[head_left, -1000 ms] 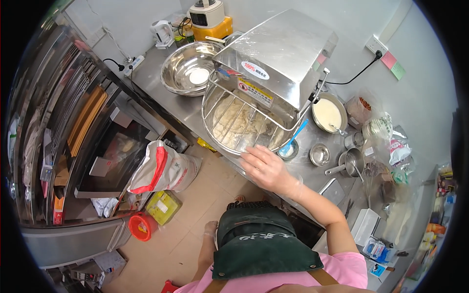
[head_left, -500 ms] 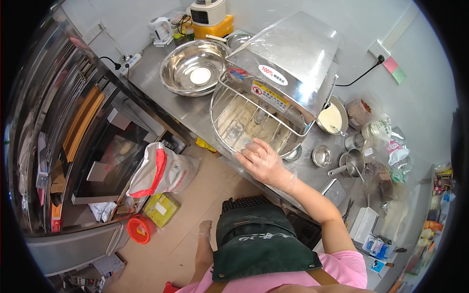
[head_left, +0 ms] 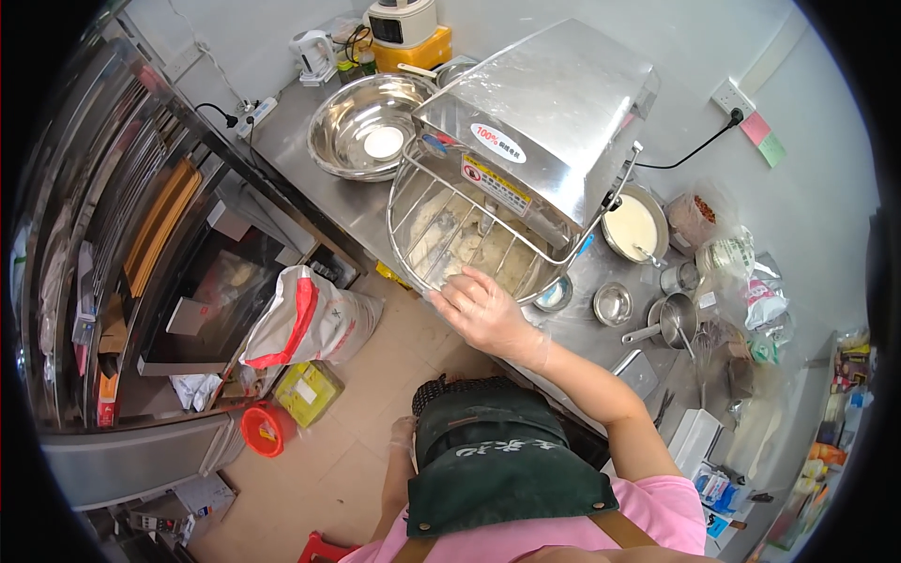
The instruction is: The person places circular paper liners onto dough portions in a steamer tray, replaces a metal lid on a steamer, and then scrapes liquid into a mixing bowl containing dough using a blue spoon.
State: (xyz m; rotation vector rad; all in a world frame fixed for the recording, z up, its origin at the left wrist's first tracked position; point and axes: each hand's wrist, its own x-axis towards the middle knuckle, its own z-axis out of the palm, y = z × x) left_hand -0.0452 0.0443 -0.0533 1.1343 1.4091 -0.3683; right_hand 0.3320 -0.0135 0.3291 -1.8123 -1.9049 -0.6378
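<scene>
A steel dough mixer (head_left: 554, 94) stands on the counter, its wire guard (head_left: 441, 188) lying over the mixing bowl. Pale dough (head_left: 469, 239) shows between the guard's bars. My right hand (head_left: 483, 319), in a clear thin glove, has its fingers curled over the near rim of the mixer bowl and guard. Which of these two edges the fingertips hook is hard to make out. My left hand (head_left: 403, 432), also gloved, hangs low beside my dark green apron (head_left: 507, 479), apart from the counter; its fingers do not show clearly.
Left of the mixer sits a large steel bowl (head_left: 338, 131). To its right are a bowl of cream-coloured liquid (head_left: 631, 228), a small steel bowl (head_left: 613, 304) and a saucepan (head_left: 676, 317). A white sack (head_left: 314, 319) and red bucket (head_left: 267, 429) stand on the floor near a tray rack (head_left: 103, 253).
The mixer has shifted a little left with my right hand on its rim, uncovering more of the liquid's bowl. My left hand has moved slightly up and closer to the apron.
</scene>
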